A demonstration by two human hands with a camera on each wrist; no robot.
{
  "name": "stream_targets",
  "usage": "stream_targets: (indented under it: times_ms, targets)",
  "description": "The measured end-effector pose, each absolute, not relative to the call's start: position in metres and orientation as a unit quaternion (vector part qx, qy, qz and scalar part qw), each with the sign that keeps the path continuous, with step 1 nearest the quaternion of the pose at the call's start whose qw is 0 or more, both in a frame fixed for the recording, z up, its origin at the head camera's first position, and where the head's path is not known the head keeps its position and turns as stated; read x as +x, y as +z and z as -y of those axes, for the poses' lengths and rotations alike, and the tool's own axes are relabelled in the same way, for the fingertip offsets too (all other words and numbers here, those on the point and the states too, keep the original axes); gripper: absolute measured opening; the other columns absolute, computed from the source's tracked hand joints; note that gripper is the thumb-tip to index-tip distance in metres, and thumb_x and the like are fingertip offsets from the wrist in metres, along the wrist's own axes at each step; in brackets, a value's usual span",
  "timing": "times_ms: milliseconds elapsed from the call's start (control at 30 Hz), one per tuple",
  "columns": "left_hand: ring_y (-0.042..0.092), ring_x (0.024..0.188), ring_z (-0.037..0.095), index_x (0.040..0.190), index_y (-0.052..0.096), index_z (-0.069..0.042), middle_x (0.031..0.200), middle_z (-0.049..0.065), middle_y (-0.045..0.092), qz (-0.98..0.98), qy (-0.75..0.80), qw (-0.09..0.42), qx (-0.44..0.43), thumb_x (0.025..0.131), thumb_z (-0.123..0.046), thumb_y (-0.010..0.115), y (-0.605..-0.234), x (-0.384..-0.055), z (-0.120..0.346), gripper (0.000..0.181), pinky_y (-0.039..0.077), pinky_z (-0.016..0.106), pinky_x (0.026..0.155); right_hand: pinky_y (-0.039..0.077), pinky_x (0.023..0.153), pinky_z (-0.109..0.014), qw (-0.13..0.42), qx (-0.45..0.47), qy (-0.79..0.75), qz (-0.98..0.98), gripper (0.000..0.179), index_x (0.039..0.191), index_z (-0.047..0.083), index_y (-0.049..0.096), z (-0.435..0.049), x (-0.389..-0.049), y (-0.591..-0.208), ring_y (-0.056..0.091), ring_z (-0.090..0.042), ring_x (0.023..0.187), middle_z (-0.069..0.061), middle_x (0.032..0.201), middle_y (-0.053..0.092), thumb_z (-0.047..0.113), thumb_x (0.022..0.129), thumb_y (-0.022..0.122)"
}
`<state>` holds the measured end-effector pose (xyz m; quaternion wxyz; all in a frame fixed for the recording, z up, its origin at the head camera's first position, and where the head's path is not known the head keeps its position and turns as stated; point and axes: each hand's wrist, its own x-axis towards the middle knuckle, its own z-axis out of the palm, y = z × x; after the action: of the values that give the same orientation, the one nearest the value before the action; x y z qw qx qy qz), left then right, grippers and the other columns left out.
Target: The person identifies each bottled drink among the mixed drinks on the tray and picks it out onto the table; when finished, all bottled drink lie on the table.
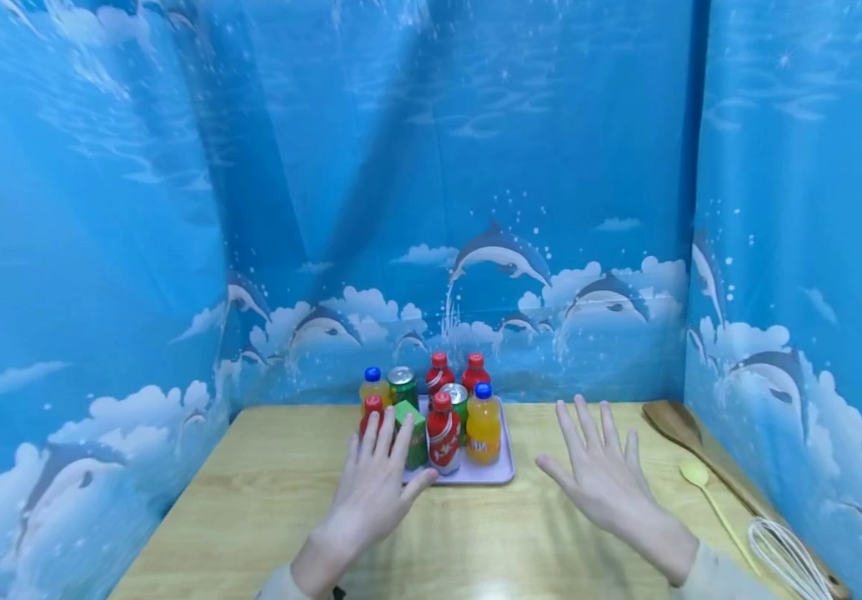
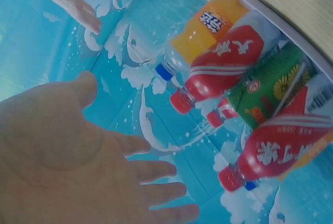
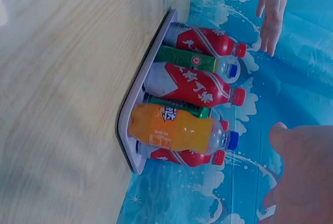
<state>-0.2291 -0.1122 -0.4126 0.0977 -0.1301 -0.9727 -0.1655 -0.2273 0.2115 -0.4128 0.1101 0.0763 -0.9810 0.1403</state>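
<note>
tray (image 1: 489,476) w/ 4 red btls (image 1: 443,440), 2 orange btls (image 1: 483,435), 2 cans (image 1: 403,387), 1 ctn (image 1: 417,442)

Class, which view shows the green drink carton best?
Left wrist view: the carton is largest, its flower print visible. Head: the left hand partly hides it. Right wrist: a cola bottle partly hides it.

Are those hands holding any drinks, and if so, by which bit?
Nothing is held: the left hand and the right hand both have spread, straight fingers, and the drinks stand on the tray.
</note>
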Motion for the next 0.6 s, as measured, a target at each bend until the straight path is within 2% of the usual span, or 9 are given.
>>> stream_targets:
  times_ms: [100, 233, 300, 367, 467, 600]
  targets:
    - [0.021, 0.161, 0.046, 0.168, 0.023, -0.012, 0.175, 0.019, 0.021, 0.966, -0.183, 0.132, -0.122, 0.104, -0.057, 0.054, -0.406, -0.234, 0.122, 0.084, 0.025, 0.068, 0.129, 0.003, 0.118, -0.087, 0.122, 0.08, 0.139, 0.979, 0.092, 0.169, 0.013, 0.016, -0.212, -0.234, -0.413, 0.007, -0.058, 0.158, -0.024, 0.175, 0.012, 0.07, 0.103, 0.044]
    - [0.042, 0.151, 0.042, 0.164, 0.032, -0.009, 0.166, 0.02, 0.04, 0.943, -0.238, 0.22, -0.077, 0.108, -0.034, 0.054, -0.4, -0.254, 0.153, 0.065, 0.045, 0.064, 0.119, 0.017, 0.12, -0.084, 0.152, 0.099, 0.141, 0.973, 0.093, 0.169, 0.011, 0.018, -0.211, -0.256, -0.42, 0.018, -0.059, 0.156, -0.026, 0.172, 0.021, 0.062, 0.101, 0.057]
    - [0.051, 0.142, 0.042, 0.159, 0.04, -0.005, 0.157, 0.022, 0.049, 0.934, -0.264, 0.236, -0.049, 0.106, -0.022, 0.054, -0.405, -0.272, 0.17, 0.058, 0.052, 0.062, 0.111, 0.025, 0.121, -0.08, 0.157, 0.11, 0.159, 0.968, 0.095, 0.169, 0.01, 0.017, -0.207, -0.272, -0.425, 0.025, -0.057, 0.155, -0.027, 0.171, 0.024, 0.056, 0.1, 0.063]
    - [0.055, 0.136, 0.044, 0.157, 0.041, -0.002, 0.151, 0.024, 0.054, 0.934, -0.291, 0.207, -0.025, 0.104, -0.015, 0.052, -0.415, -0.291, 0.185, 0.055, 0.053, 0.063, 0.107, 0.031, 0.121, -0.077, 0.149, 0.118, 0.183, 0.964, 0.098, 0.17, 0.012, 0.013, -0.2, -0.289, -0.431, 0.029, -0.054, 0.154, -0.026, 0.172, 0.024, 0.052, 0.099, 0.067]
    - [0.057, 0.133, 0.047, 0.157, 0.041, 0.0, 0.146, 0.027, 0.058, 0.938, -0.323, 0.128, -0.003, 0.103, -0.011, 0.05, -0.438, -0.314, 0.201, 0.057, 0.052, 0.064, 0.108, 0.036, 0.118, -0.076, 0.136, 0.129, 0.215, 0.958, 0.1, 0.171, 0.017, 0.008, -0.189, -0.31, -0.439, 0.034, -0.051, 0.153, -0.023, 0.172, 0.025, 0.05, 0.099, 0.069]
    - [0.057, 0.133, 0.05, 0.16, 0.037, 0.0, 0.145, 0.03, 0.058, 0.937, -0.347, 0.042, 0.016, 0.103, -0.012, 0.05, -0.465, -0.334, 0.211, 0.06, 0.051, 0.067, 0.108, 0.036, 0.117, -0.077, 0.126, 0.14, 0.238, 0.953, 0.098, 0.171, 0.023, 0.007, -0.174, -0.327, -0.448, 0.037, -0.05, 0.153, -0.021, 0.172, 0.026, 0.05, 0.099, 0.068]
